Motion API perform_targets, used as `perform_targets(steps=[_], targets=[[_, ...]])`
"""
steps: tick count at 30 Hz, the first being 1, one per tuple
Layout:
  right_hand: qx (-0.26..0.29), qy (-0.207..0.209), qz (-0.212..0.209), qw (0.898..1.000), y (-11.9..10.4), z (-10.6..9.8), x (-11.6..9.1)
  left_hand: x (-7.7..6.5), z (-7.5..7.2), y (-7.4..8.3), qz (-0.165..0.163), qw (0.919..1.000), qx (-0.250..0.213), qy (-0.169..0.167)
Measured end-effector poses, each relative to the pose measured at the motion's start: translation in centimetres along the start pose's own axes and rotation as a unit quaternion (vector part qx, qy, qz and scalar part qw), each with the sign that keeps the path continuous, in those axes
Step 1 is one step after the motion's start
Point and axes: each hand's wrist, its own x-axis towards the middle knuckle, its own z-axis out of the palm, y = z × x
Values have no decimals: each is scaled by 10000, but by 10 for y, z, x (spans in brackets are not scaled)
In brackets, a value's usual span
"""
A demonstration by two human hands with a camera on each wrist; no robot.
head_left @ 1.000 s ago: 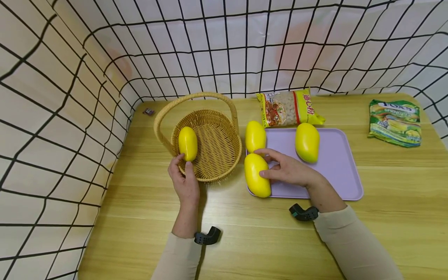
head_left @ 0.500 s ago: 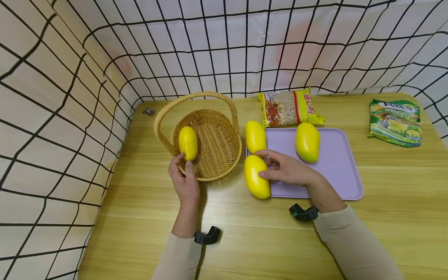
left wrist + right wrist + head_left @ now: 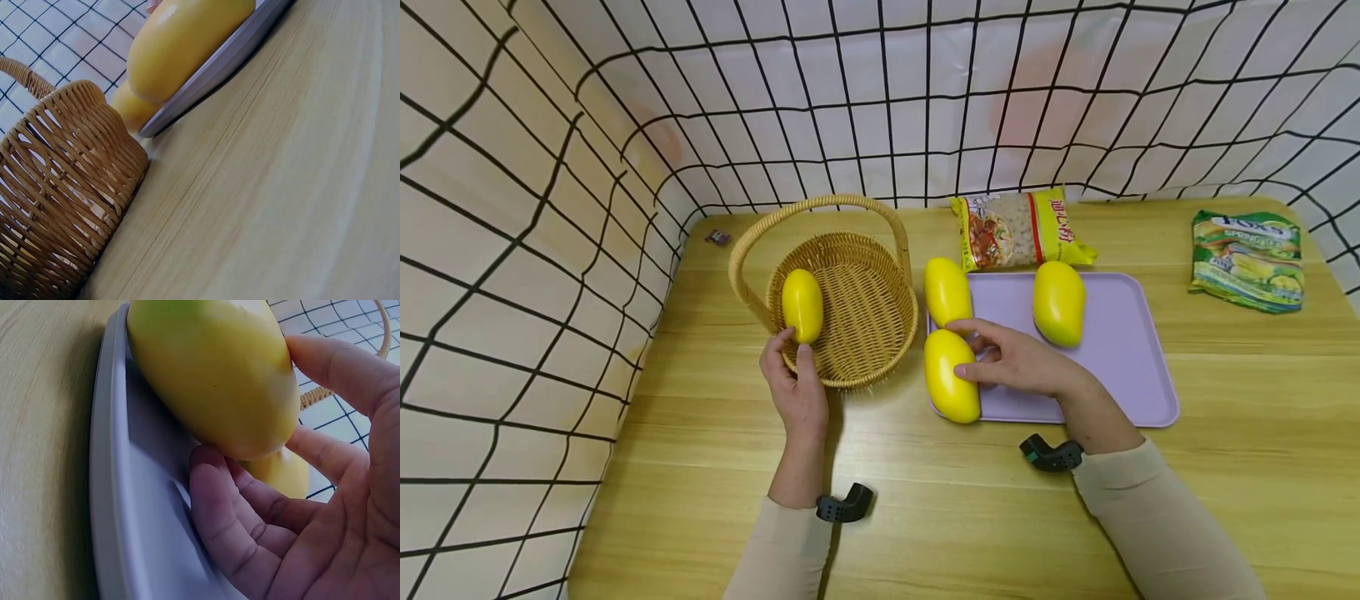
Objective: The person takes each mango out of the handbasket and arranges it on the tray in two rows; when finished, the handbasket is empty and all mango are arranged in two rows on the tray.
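Yellow mango (image 3: 950, 385) located at the near left corner of the lilac tray (image 3: 1105, 392), over its rim. Right hand (image 3: 1018, 362) pinches it between thumb and fingers. Left hand (image 3: 793, 396) is at the near rim of the wicker basket (image 3: 867, 321), just beside the basket mango (image 3: 802, 304); whether it grips the rim, cannot tell. Second mango (image 3: 947, 290) noted just behind the pinched one.

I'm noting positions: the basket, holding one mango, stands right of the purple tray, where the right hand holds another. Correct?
Wrong side: the head view shows the basket left of the purple tray. It does hold one mango, and the right hand holds another mango.
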Motion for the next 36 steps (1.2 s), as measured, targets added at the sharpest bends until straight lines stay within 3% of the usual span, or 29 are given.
perform_targets(steps=[36], targets=[[-114,233,34,9997,2,-6,-5,0,0,-1,61,10000,31,3]])
